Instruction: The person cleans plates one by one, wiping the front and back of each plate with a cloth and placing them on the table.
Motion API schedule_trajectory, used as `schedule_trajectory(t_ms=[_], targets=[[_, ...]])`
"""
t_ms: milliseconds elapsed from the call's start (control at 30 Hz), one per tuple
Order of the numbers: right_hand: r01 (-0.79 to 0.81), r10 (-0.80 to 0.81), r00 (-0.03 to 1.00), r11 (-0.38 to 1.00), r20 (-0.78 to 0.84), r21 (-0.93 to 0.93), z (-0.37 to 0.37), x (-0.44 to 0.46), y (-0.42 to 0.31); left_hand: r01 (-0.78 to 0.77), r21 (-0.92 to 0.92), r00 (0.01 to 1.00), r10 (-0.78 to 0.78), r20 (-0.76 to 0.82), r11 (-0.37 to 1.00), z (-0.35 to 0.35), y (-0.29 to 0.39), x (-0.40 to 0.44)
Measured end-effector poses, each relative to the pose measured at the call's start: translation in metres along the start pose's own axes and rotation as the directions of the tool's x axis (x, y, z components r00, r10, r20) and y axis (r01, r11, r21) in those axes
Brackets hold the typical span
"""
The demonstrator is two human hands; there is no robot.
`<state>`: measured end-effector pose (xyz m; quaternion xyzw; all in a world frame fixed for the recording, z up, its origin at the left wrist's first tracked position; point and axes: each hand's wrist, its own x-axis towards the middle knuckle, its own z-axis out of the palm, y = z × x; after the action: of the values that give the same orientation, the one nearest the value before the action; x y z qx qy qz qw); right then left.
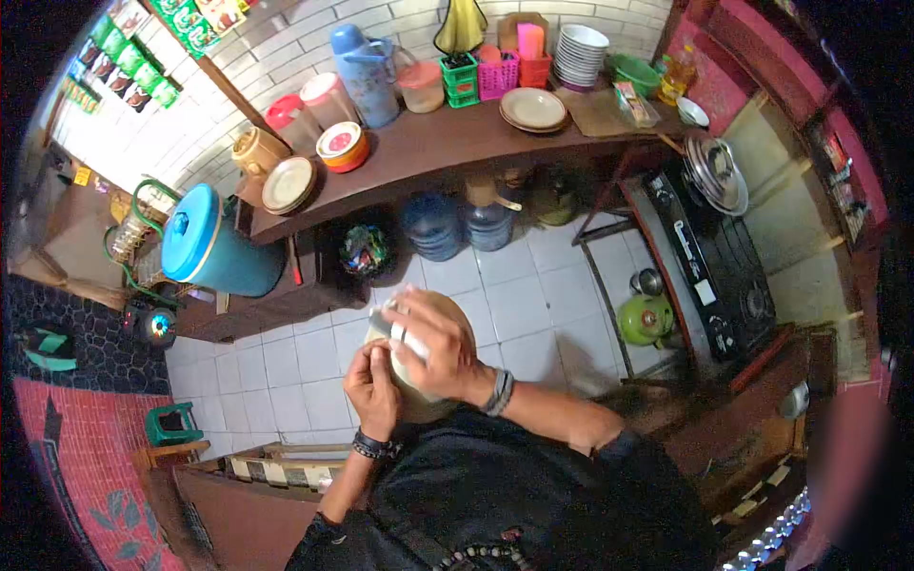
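In the head view my left hand [374, 388] is in front of my body, thumb and fingers pinched together. What it pinches is too small to make out. My right hand [436, 347], smeared by motion, is just beside it, its fingers curled around a small grey-and-white object [384, 324] whose kind I cannot tell. Both hands are close together over a pale round object [459, 312], mostly covered by them, perhaps a bowl or a board.
A long brown counter [419, 152] ahead bears plates [533, 108], a blue thermos [367, 81] and stacked bowls [581, 55]. To the left stands a blue drinks cooler [224, 247]. A black gas stove [709, 276] is at right, a green gas cylinder [645, 321] beneath.
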<state>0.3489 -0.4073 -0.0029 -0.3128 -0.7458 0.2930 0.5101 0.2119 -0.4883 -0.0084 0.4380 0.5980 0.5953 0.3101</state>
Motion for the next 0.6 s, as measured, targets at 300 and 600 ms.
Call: schedule_trajectory(t_ms=[300,600], targets=[[-0.101,0.101,0.995,0.993,0.012,0.055,-0.008,0.008,0.018,-0.008,0.019,0.999,0.007,0.044,1.000,0.007,0.012,-0.002],[-0.487,0.864,0.488,0.151,0.124,0.860,0.001,-0.052,0.084,-0.124,-0.035,0.975,0.115,-0.190,0.992,0.010,0.002,-0.003]])
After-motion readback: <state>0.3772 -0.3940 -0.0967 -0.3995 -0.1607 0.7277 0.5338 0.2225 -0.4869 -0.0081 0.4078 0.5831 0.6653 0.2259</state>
